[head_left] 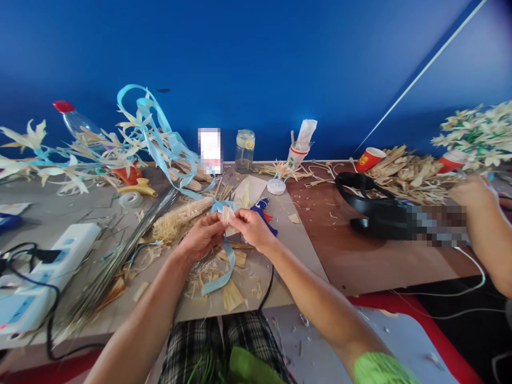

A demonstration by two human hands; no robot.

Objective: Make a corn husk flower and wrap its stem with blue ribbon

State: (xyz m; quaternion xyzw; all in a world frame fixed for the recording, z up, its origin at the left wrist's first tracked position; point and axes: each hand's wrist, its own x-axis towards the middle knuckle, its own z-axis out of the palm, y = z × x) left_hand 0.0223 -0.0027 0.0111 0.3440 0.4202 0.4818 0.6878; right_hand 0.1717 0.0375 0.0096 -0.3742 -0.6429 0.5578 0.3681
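My left hand (205,233) and my right hand (255,228) meet above the near part of the table. Both are closed, fingertips pinching a small pale piece of corn husk (228,214) between them. A light blue ribbon (229,260) runs by the fingertips: one end hangs below, and long loops rise up and to the left. Whether the fingers also grip the ribbon is hidden. Just behind my right hand lies a blue hot glue gun (262,207). A corn cob (186,212) with silky fibres rests left of my left hand. Husk scraps (232,294) lie beneath the hands.
A bundle of thin wires (132,250) and a white power strip (60,269) lie at left, near husk flowers (72,170). A glass jar (244,152), a phone (210,151) and a cup (298,154) stand behind. At right are a black headset (372,216) and another person's hand (476,197).
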